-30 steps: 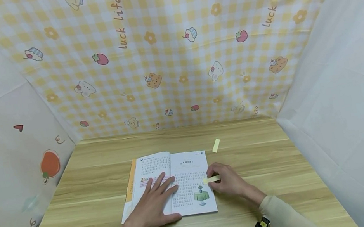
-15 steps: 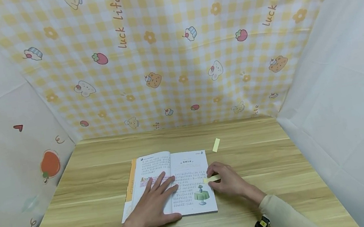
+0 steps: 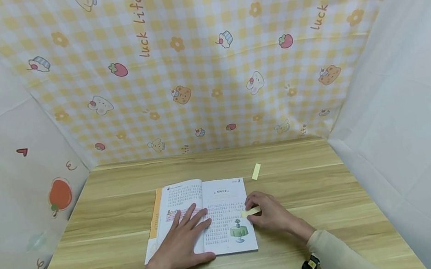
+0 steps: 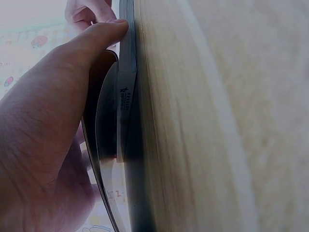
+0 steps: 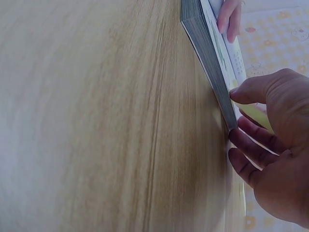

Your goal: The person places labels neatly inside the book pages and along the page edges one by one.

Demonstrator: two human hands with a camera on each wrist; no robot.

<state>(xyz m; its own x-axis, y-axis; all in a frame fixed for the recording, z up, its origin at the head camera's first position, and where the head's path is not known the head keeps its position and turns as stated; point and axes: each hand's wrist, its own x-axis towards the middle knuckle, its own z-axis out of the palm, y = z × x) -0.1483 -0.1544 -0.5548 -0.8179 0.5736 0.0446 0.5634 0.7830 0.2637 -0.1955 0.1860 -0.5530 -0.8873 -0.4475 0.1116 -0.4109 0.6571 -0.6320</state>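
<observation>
An open book [image 3: 222, 198] lies on the table, its right page showing a drawing of a green-clothed table. My left hand [image 3: 185, 241] is spread across the left page and the fold, fingers straight; in the left wrist view its thumb [image 4: 104, 36] rests at the book's lower edge. At the right page's outer edge, my right hand [image 3: 266, 213] pinches a pale yellow sticky note strip [image 3: 251, 212], whose left end overlaps the page. The right wrist view shows the thumb [image 5: 253, 90] at the page edge, with the yellow strip [image 5: 256, 115] partly hidden behind it.
Another yellow strip [image 3: 256, 171] lies on the wooden table [image 3: 301, 177], beyond the book's upper right corner. An orange cover flap [image 3: 155, 215] shows under the left pages. A patterned cloth [image 3: 198, 72] hangs behind the table, with white cloth at both sides.
</observation>
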